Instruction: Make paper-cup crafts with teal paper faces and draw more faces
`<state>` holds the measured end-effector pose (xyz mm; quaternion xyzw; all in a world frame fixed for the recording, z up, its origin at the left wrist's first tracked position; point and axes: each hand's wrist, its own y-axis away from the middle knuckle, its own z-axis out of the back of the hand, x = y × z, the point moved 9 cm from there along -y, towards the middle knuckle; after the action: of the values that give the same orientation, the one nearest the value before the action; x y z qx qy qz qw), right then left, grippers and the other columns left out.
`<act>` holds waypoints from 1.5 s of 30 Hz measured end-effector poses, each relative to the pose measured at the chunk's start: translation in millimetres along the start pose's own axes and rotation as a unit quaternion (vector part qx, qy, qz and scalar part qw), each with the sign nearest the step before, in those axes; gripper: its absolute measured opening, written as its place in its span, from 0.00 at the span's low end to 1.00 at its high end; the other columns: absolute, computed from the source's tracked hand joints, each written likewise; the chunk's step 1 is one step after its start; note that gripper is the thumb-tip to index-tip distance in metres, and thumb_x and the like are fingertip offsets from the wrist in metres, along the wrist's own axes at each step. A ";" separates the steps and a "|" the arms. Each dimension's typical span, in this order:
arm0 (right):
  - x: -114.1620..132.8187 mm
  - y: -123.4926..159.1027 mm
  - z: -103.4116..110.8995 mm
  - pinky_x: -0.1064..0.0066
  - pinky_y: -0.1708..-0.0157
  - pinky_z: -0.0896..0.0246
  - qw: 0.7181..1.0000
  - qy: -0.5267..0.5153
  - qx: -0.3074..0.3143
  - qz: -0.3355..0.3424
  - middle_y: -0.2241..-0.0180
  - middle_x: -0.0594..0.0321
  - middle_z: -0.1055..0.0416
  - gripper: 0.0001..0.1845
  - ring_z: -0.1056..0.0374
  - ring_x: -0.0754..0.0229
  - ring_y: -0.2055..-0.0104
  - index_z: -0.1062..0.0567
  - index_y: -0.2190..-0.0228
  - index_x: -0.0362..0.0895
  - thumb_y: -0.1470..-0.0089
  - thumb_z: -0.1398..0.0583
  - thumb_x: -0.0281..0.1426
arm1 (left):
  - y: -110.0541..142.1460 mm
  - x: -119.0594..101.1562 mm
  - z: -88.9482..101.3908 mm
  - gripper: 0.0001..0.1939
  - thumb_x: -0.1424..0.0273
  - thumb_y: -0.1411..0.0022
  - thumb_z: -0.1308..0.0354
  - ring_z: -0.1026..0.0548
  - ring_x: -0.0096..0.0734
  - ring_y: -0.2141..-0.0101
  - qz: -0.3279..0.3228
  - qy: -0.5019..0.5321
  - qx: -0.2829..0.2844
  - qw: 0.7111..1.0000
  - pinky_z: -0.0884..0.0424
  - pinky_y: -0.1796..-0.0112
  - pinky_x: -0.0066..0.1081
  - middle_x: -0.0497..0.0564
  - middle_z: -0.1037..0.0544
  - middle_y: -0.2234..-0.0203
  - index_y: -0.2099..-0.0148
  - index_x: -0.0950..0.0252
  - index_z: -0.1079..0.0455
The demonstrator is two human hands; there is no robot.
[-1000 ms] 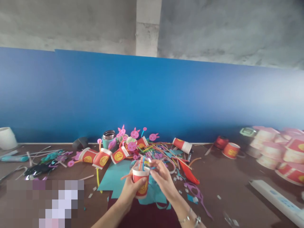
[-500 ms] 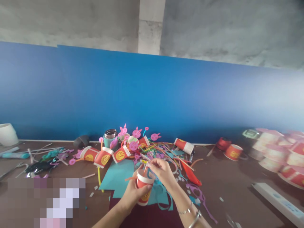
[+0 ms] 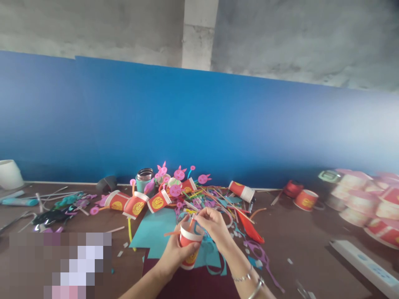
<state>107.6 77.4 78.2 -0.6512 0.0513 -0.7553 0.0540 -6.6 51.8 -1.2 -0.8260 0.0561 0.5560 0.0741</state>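
Observation:
My left hand (image 3: 174,253) is wrapped around a red paper cup (image 3: 186,237) with a white rim and a yellow emblem, tilted slightly over the paper. An orange straw (image 3: 171,234) pokes out on the cup's left side. Over the cup's mouth, my right hand (image 3: 214,226) pinches the upper end of an orange straw (image 3: 191,223) that stands inside it. Something blue and curved (image 3: 197,228) shows within the cup beside the straw. Below lie teal paper sheets (image 3: 151,228) and a dark maroon sheet (image 3: 174,286).
Behind the hands lie several red cups (image 3: 136,205) with pink pig-face cutouts (image 3: 180,173), straws and scraps. A teal metal container (image 3: 145,180) stands among them. To the right are stacked cups (image 3: 241,191), a power strip (image 3: 368,265) and a blurred pile of cups (image 3: 358,199).
Both hands keep nearly the same place and grip on the cup and straw. The view has shifted very slightly.

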 end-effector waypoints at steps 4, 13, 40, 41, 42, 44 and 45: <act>2.2 0.0 0.7 0.76 0.81 0.49 1.000 0.008 0.002 0.014 0.85 0.70 0.39 0.11 0.45 0.68 0.82 0.33 0.83 0.43 0.59 0.38 0.35 | 0.3 -3.0 2.4 0.49 0.58 0.62 0.30 0.30 0.53 0.51 -0.004 -0.013 -0.010 1.000 0.34 0.52 0.44 0.62 0.27 0.51 0.39 0.65 0.43; 6.6 0.3 2.3 0.75 0.81 0.46 0.999 0.034 -0.012 0.032 0.86 0.70 0.37 0.08 0.42 0.66 0.82 0.33 0.84 0.44 0.60 0.40 0.32 | -1.1 -2.8 3.7 0.49 0.59 0.59 0.31 0.32 0.54 0.49 -0.015 -0.049 0.009 0.999 0.37 0.49 0.46 0.63 0.29 0.49 0.38 0.66 0.46; 0.5 5.0 0.1 0.74 0.75 0.44 0.997 -0.071 -0.014 0.024 0.81 0.72 0.35 0.16 0.37 0.65 0.77 0.31 0.66 0.43 0.60 0.34 0.30 | 3.4 -5.2 -9.4 0.49 0.61 0.57 0.31 0.31 0.52 0.50 -0.011 -0.035 0.062 0.997 0.35 0.51 0.44 0.62 0.28 0.51 0.37 0.65 0.48; -1.8 4.9 -0.7 0.74 0.75 0.43 0.996 -0.086 -0.007 0.010 0.80 0.71 0.34 0.17 0.36 0.64 0.76 0.31 0.66 0.43 0.60 0.33 0.31 | 3.4 -5.1 -9.4 0.49 0.61 0.57 0.31 0.31 0.51 0.50 -0.008 -0.024 0.062 0.998 0.35 0.51 0.43 0.62 0.28 0.50 0.36 0.65 0.49; -4.6 5.0 -2.6 0.74 0.75 0.42 0.994 -0.107 0.005 -0.008 0.79 0.69 0.32 0.17 0.35 0.64 0.76 0.30 0.66 0.43 0.60 0.33 0.32 | 3.4 -5.4 -9.1 0.50 0.61 0.57 0.31 0.31 0.51 0.50 -0.004 -0.010 0.060 0.998 0.35 0.51 0.43 0.62 0.29 0.49 0.36 0.65 0.50; -9.3 5.6 -8.0 0.72 0.71 0.39 0.987 -0.152 0.042 -0.043 0.75 0.64 0.28 0.18 0.31 0.61 0.72 0.27 0.67 0.41 0.60 0.32 0.36 | 3.5 -7.1 -8.2 0.50 0.60 0.58 0.31 0.31 0.50 0.50 0.003 0.013 0.051 0.999 0.35 0.51 0.42 0.61 0.30 0.48 0.36 0.64 0.49; -10.7 6.1 -10.2 0.71 0.69 0.38 0.982 -0.168 0.060 -0.056 0.73 0.62 0.26 0.19 0.30 0.60 0.70 0.26 0.67 0.41 0.61 0.32 0.38 | 3.9 -8.1 -8.3 0.50 0.59 0.59 0.30 0.31 0.50 0.50 0.007 0.021 0.048 0.999 0.34 0.52 0.41 0.61 0.30 0.48 0.37 0.64 0.48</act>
<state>99.1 73.1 65.3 -0.7663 -0.0401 -0.6385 0.0588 -2.7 46.6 9.2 -0.8323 0.0900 0.5361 0.1088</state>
